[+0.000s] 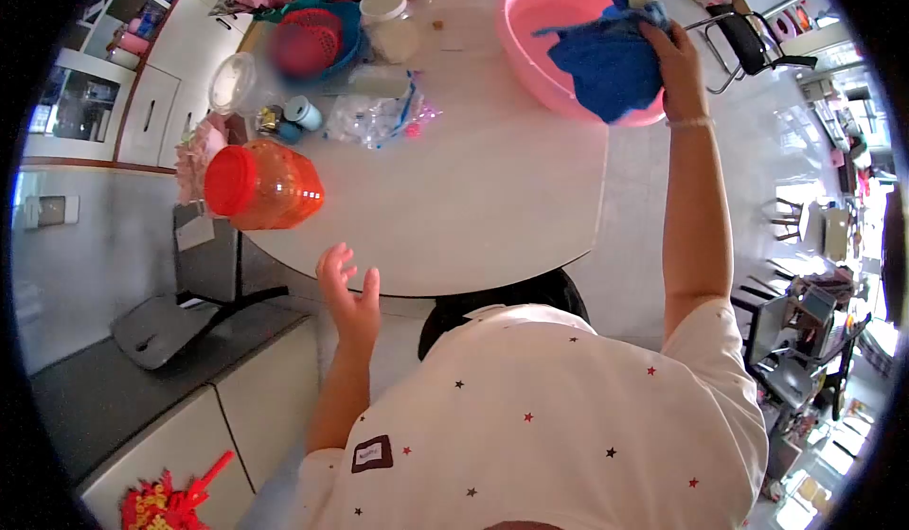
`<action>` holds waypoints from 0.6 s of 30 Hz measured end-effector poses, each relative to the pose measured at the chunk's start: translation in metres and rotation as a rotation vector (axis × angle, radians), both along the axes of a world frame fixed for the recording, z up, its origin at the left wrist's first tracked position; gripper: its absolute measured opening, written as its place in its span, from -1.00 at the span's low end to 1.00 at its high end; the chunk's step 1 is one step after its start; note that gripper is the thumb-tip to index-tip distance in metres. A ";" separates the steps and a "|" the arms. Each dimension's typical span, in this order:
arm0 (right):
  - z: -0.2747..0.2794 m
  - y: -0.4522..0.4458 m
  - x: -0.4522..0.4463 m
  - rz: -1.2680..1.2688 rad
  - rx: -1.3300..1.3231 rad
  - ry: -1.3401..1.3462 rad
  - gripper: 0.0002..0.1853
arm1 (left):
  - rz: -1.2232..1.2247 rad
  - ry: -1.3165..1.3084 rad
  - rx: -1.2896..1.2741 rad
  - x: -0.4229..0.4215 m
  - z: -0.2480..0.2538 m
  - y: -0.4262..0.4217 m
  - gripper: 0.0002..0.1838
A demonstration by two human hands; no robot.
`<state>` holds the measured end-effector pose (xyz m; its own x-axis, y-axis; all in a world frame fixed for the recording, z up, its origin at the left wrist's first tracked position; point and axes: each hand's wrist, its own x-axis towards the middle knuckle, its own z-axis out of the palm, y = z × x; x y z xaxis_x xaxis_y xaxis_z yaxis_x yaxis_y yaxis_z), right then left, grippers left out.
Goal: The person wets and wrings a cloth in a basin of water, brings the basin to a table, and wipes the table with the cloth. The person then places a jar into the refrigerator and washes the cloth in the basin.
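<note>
My right hand [676, 68] grips a blue cloth [606, 61] at the far right of the table. The cloth hangs over the rim of a pink plastic basin [532, 33] and covers part of its inside. Near the front left edge of the table, my left hand [350, 295] is raised with its fingers apart, holding nothing. Closest to it lies a clear jar with a red lid [270, 186] and orange-red colour, apart from the fingers.
On the table's left stand a clear plastic bag [369, 118], a small light-blue-topped container [301, 112], a tub with a white lid [386, 19] and a red basket [317, 40]. A black chair [748, 43] stands beyond the basin.
</note>
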<state>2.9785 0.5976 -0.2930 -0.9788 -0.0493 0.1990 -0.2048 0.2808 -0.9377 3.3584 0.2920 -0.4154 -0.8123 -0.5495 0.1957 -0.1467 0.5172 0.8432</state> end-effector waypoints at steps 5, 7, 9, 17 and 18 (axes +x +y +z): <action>-0.057 0.056 -0.073 0.255 1.077 0.010 -0.42 | -0.168 0.064 0.000 -0.075 0.038 0.063 -0.54; -0.085 0.072 -0.101 0.533 1.090 0.118 -0.56 | -0.246 0.119 -0.051 -0.121 0.060 0.098 -0.63; -0.104 0.074 -0.123 0.689 1.119 0.147 -0.63 | -0.361 0.112 -0.123 -0.177 0.076 0.128 -0.65; -0.255 0.070 -0.199 1.160 1.228 0.279 -0.63 | -0.510 -0.459 -0.604 -0.444 0.028 0.241 -0.76; -0.234 0.062 -0.185 1.255 1.423 0.344 -0.58 | -0.486 -0.564 -0.654 -0.450 0.014 0.241 -0.72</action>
